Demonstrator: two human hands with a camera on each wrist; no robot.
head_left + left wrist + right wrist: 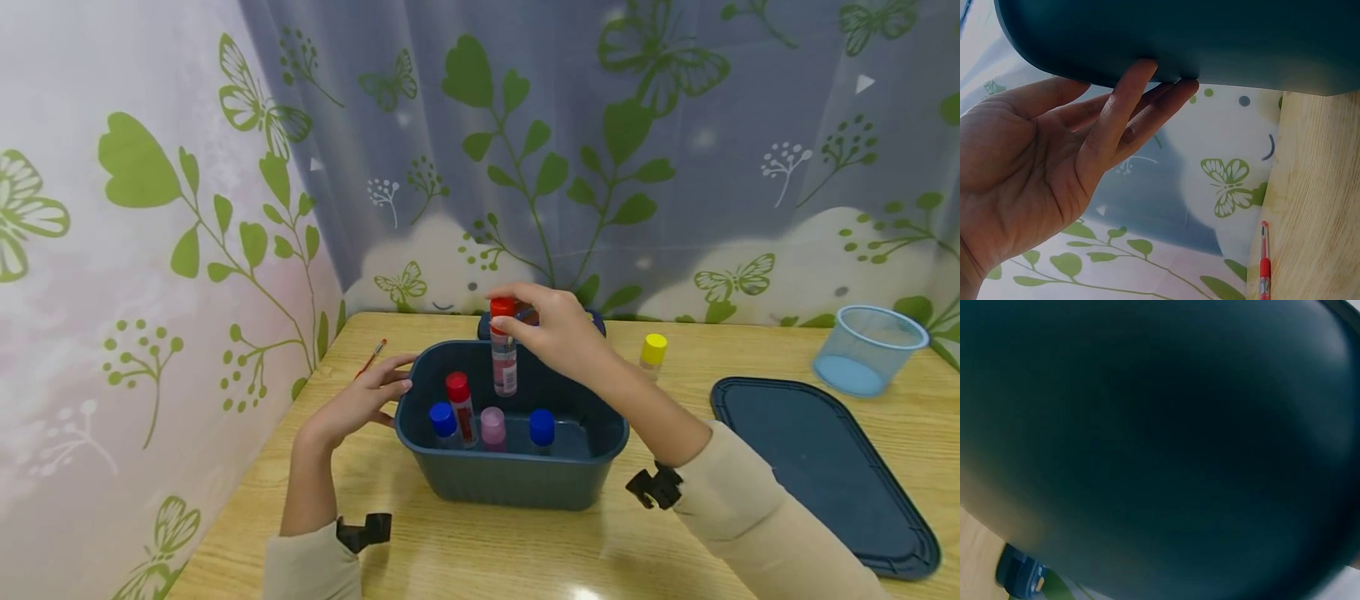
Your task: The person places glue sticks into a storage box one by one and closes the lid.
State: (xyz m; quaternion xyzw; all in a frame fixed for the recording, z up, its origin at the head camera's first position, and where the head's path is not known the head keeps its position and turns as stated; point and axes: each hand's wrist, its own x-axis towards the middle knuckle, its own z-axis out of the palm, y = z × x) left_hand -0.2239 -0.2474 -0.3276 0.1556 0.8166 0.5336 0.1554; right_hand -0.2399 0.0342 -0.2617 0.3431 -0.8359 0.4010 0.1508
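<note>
The left hand (362, 402) spreads loosely; the right hand (561, 330) apparently pinches.

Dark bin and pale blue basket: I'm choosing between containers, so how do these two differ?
The dark bin is opaque, while the pale blue basket is see-through. The bin is oblong; the basket is round. The left hand touches the bin, while the basket stands untouched at the right of the head view. Both are open-topped and stand upright on the table.
</note>
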